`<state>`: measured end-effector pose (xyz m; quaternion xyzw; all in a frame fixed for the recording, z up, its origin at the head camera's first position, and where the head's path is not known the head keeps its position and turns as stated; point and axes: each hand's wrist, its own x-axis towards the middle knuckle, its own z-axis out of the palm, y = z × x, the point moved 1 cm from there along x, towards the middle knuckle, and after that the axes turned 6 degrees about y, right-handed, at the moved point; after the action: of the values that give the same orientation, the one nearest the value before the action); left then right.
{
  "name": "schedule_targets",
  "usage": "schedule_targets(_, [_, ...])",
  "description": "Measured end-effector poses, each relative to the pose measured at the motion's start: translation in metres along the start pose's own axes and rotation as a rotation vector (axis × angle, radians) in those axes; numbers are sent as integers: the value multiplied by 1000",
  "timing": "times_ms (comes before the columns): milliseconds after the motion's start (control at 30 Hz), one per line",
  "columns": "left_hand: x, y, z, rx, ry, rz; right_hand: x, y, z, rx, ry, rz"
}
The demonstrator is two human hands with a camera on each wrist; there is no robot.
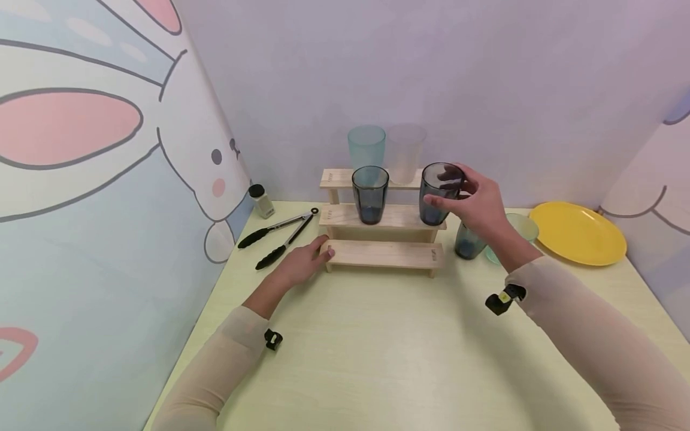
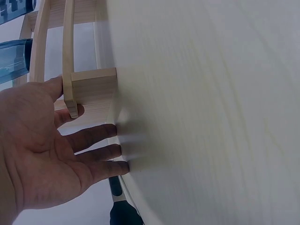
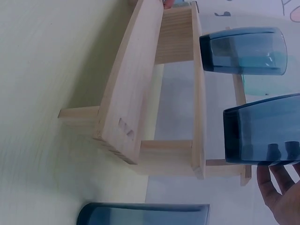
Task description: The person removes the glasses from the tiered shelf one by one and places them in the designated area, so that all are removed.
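My right hand grips a dark blue-grey tumbler near the right end of the middle step of a three-tier wooden rack. In the right wrist view a small gap shows between this tumbler's base and the middle board. A matching tumbler stands upright on that step's left part. On the top step are a teal cup and a clear frosted cup. With thumb and index finger, my left hand pinches the left end of the lowest board.
Another dark tumbler stands on the table right of the rack, beside a pale green glass dish. Farther right lies a yellow plate. Black-tipped tongs and a black-lidded jar are at the left, near the walls.
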<state>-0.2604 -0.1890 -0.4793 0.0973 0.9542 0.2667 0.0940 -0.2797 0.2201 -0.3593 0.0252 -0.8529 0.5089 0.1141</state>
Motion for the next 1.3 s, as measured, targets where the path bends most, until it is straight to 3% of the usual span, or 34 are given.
schedule_targets(767, [-3, 2, 0, -5, 3, 5, -15, 24, -69, -77, 99, 50])
schedule_targets(1100, [-3, 2, 0, -10, 14, 16, -19, 39, -100, -58, 127, 72])
schedule_targets(1300, [-2, 1, -1, -2, 10, 15, -21, 49, -118, -71, 153, 140])
